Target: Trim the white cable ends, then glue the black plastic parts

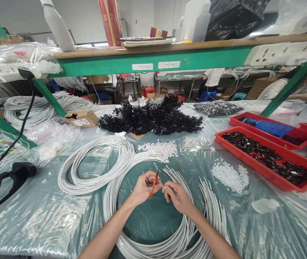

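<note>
My left hand is closed around a slim orange tool with a dark pointed tip; its exact kind does not show. Close beside it, my right hand pinches what looks like the thin end of a white cable, and the fingertips of both hands almost meet there. Below the hands lies a large coil of white cables, with its loose cut ends fanned out on the right. Small white plastic parts are heaped just beyond the hands.
Another cable coil lies left. Behind stands a pile of black-tipped cables. Red trays hold black parts at right, near more white pieces. A green shelf frame spans overhead. Black-handled scissors lie at far left.
</note>
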Motion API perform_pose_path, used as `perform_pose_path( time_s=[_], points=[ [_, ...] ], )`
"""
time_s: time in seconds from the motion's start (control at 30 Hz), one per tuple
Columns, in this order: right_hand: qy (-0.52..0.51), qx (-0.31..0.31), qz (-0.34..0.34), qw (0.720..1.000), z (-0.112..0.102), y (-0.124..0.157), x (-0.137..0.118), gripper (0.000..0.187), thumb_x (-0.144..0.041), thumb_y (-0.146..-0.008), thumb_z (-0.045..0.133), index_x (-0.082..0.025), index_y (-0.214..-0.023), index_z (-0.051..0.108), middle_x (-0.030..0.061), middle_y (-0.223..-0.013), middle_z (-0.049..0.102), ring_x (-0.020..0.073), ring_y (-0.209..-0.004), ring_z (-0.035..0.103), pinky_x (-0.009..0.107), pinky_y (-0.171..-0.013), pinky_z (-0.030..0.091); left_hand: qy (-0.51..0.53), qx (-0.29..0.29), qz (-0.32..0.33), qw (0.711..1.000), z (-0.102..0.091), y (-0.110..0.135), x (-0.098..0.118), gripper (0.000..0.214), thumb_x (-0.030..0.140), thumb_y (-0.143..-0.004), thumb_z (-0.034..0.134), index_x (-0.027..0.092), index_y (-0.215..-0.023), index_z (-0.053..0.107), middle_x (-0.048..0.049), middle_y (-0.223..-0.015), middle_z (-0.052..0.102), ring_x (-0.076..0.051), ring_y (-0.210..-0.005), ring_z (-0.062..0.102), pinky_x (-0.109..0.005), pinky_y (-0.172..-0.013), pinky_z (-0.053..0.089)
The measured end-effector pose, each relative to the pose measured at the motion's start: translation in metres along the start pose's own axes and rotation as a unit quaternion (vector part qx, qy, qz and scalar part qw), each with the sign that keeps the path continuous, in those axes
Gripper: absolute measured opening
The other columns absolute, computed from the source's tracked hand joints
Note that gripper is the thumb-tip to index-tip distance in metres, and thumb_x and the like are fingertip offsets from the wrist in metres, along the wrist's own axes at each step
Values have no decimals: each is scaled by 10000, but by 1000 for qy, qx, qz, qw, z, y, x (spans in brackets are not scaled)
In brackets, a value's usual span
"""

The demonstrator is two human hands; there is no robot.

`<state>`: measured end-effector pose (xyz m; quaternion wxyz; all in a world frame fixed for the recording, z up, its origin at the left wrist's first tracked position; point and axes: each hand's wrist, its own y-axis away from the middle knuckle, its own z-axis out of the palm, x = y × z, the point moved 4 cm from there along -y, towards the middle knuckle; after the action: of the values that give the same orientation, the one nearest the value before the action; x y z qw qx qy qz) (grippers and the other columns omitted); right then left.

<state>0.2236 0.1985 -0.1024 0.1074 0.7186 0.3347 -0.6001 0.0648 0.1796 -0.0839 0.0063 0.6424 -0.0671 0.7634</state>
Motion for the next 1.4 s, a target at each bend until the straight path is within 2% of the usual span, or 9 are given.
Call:
perform_pose_path(
  time_s=[0.17,0.27,0.43,0.63,0.8,1.0,1.1,1.27,1.4],
  points=[
    [-2,3,8,1000,0,0,-1,542,-657,-1040,441,-203,-763,546,-6,-557,551,131,-513,497,255,-535,380,-51,-18,21,998,-2,1,1,446,399,-730,926,128,-884,607,-37,-807,676,-112,-697,596,-231,-688,475],
    [21,16,2,1000,-1,1,0,498,-603,-1040,492,-203,-747,535,14,-607,602,137,-544,510,263,-546,364,-79,-24,24,996,-3,1,3,411,371,-750,910,131,-891,608,-39,-825,681,-118,-718,600,-234,-706,478],
    [61,37,-18,997,-3,3,-2,408,-477,-1042,534,-203,-740,559,10,-620,594,132,-529,458,280,-540,311,-86,-30,20,996,-3,2,5,377,343,-766,895,135,-873,600,-30,-809,670,-106,-702,570,-224,-690,460],
    [41,27,-30,998,-3,4,-8,344,-401,-1031,546,-202,-755,592,24,-681,655,153,-609,562,273,-565,346,1,-62,-41,997,3,2,9,452,356,-670,956,127,-831,601,-15,-743,646,-106,-629,579,-225,-623,463],
    [9,13,-29,999,-1,3,-11,345,-421,-1029,546,-201,-765,576,22,-680,669,163,-658,628,270,-635,441,47,-75,-64,994,5,1,10,409,363,-701,936,109,-786,627,-6,-667,624,-107,-592,595,-222,-606,476],
    [54,42,-33,997,-3,1,-3,330,-401,-1022,562,-203,-761,601,30,-692,648,156,-606,539,281,-570,340,42,-26,-61,997,2,-1,3,475,286,-586,997,109,-796,610,-1,-704,641,-89,-587,577,-207,-594,466],
    [72,55,-37,995,-4,1,0,331,-394,-1022,555,-207,-752,593,28,-684,637,152,-578,493,289,-574,328,35,-11,-50,998,-1,-2,-1,477,276,-601,999,108,-824,612,4,-709,643,-75,-597,565,-193,-604,461],
    [48,32,-36,998,-4,1,0,365,-431,-1065,469,-209,-809,604,17,-634,624,158,-569,549,280,-569,353,35,-35,-49,998,-3,-1,-2,490,355,-652,982,102,-867,620,-25,-724,671,-111,-625,627,-227,-642,504],
    [16,11,-31,999,-2,2,-2,389,-455,-1076,458,-201,-834,625,-4,-581,586,146,-542,528,266,-558,348,39,-47,-39,997,0,0,4,464,348,-665,974,105,-846,622,-21,-715,666,-107,-624,619,-219,-638,498]
  ],
)
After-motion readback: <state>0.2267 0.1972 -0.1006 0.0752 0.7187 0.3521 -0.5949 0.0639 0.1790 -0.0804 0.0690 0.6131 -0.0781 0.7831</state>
